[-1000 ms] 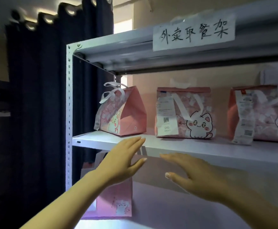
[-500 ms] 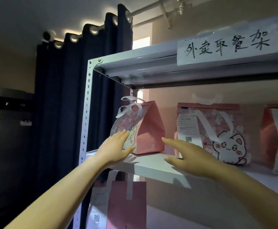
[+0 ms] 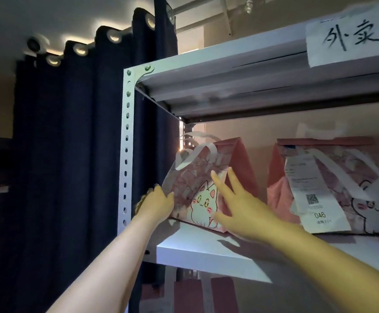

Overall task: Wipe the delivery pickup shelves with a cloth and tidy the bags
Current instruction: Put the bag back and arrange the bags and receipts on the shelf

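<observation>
on the shelf (image 3: 206, 249) two bags stand apart, left hand (image 3: 155, 205) gripping the corner bag (image 3: 206, 188) at its edge, right hand (image 3: 240, 204) flat on it, fingers spread.

2 bare forearms, no sleeves; left grip (image 3: 158, 205), right grip (image 3: 240, 206).

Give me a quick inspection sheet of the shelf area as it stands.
Surface: white shelf board, bare at its front edge.
Job's things: left pink cat bag upright on the shelf; second pink bag to its right with receipt; no cloth seen.
Clutter: more pink bags below.
Grippers: left hand grips the left bag's left edge; right hand lies flat on its front.
Cables: nothing seen.
Surroundings: dark curtain, paper sign.
</observation>
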Demonstrator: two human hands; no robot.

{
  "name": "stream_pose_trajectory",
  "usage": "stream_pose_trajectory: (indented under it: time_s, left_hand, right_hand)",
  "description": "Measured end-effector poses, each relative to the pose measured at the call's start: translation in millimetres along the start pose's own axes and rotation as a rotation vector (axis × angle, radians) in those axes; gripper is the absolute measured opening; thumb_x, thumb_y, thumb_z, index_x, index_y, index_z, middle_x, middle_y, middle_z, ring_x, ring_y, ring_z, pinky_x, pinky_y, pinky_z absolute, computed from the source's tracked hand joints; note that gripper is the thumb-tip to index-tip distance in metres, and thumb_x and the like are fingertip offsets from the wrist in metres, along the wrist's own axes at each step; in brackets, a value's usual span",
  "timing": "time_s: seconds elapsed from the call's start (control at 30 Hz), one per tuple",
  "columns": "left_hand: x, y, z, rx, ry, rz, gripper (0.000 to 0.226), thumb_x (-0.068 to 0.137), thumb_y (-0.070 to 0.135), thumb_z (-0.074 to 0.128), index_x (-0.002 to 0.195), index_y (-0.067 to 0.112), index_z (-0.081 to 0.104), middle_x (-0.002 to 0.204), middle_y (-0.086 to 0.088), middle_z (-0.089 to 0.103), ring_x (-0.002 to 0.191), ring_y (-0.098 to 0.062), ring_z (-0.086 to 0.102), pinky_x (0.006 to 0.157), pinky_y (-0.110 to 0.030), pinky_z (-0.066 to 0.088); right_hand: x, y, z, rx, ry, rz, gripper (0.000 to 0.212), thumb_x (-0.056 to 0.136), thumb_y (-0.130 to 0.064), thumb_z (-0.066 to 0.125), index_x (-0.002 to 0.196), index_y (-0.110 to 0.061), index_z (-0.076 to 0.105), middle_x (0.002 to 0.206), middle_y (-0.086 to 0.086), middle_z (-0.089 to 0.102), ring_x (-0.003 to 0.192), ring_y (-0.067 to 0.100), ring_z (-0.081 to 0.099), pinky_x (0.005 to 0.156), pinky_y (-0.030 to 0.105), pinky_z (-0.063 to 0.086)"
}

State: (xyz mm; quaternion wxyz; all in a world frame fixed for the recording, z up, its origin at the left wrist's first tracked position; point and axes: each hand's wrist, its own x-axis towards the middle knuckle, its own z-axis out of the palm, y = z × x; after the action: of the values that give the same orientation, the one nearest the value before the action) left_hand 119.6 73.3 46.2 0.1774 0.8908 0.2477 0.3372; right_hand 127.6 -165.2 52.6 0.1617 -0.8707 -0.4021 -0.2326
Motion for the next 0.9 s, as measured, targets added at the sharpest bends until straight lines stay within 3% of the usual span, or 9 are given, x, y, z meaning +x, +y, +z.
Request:
stream_pose_trajectory:
  time_s: [0.1,0.2,0.37,0.47,0.6,0.7,0.8,0.9]
  left_hand:
    - [9.5,13.1,13.8,0.023,0.002,0.004,0.050,0.095,0.037,0.033,0.134,0.007,0.039,0.135,-0.016,0.047,0.119,-0.036,0.046,0.096,-0.044,0.038]
    - [19.3,19.4,17.1,0.025,-0.028,0.004,0.045,0.094,0.031,0.032,0.129,0.004,0.043,0.132,-0.018,0.048,0.117,-0.037,0.046,0.096,-0.045,0.038]
    - [36.3,15.2,17.2,-0.132,-0.026,-0.040,0.066,0.091,0.040,0.036,0.145,0.005,0.023,0.140,-0.019,0.042,0.124,-0.039,0.041,0.101,-0.048,0.033]
    - [31.6,15.7,20.7,-0.343,-0.063,-0.046,0.065,0.087,0.046,0.041,0.140,0.008,0.031,0.128,-0.016,0.055,0.111,-0.037,0.054,0.094,-0.042,0.043]
    - [17.8,24.1,19.0,-0.436,-0.101,0.016,0.061,0.086,0.045,0.052,0.133,0.010,0.038,0.119,-0.009,0.060,0.098,-0.028,0.059,0.084,-0.038,0.049]
    - [0.4,25.6,15.5,-0.429,-0.086,0.071,0.075,0.087,0.047,0.056,0.143,0.009,0.022,0.129,-0.008,0.055,0.102,-0.027,0.058,0.084,-0.036,0.048]
    - [-26.1,22.8,9.4,-0.465,-0.072,0.161,0.100,0.086,0.048,0.061,0.149,0.022,-0.013,0.156,-0.004,0.023,0.131,-0.027,0.044,0.101,-0.039,0.040]
    - [-49.3,20.9,2.1,-0.461,-0.052,0.295,0.102,0.089,0.043,0.059,0.146,0.028,-0.025,0.160,0.006,0.008,0.139,-0.019,0.031,0.106,-0.036,0.033]
  right_hand:
    - [7.2,-2.0,10.7,-0.103,-0.030,0.016,0.071,0.095,-0.049,0.043,0.148,-0.048,-0.005,0.148,-0.006,-0.043,0.146,0.032,0.010,0.109,0.046,0.037]
    - [7.9,3.1,9.4,-0.175,-0.040,0.096,0.066,0.095,-0.049,0.043,0.151,-0.040,0.009,0.148,-0.003,-0.044,0.147,0.030,0.008,0.112,0.045,0.032]
    - [-3.4,23.3,-4.0,-0.177,-0.122,0.240,0.069,0.094,-0.055,0.042,0.151,-0.042,0.005,0.158,0.002,-0.023,0.147,0.029,0.010,0.114,0.046,0.026]
    - [-10.4,36.7,-12.3,-0.134,-0.138,0.284,0.072,0.093,-0.057,0.043,0.149,-0.046,0.001,0.160,0.002,-0.013,0.146,0.028,0.019,0.116,0.046,0.023]
    - [-17.1,45.1,-14.4,0.047,-0.166,0.279,0.079,0.093,-0.049,0.051,0.152,-0.037,0.001,0.161,-0.006,-0.005,0.148,0.019,0.011,0.117,0.034,0.014]
    - [-25.2,45.1,-17.8,0.230,-0.099,0.261,0.081,0.090,-0.040,0.059,0.152,-0.031,0.009,0.159,-0.010,0.013,0.143,0.014,0.024,0.109,0.023,0.022]
    - [-38.3,49.1,-25.2,0.292,-0.081,0.230,0.077,0.092,-0.036,0.060,0.152,-0.033,0.012,0.154,-0.014,0.028,0.131,0.008,0.038,0.099,0.019,0.029]
    - [-53.8,55.3,-26.4,0.353,-0.040,0.181,0.077,0.090,-0.038,0.061,0.150,-0.040,0.013,0.152,-0.017,0.030,0.130,0.002,0.035,0.103,0.021,0.030]
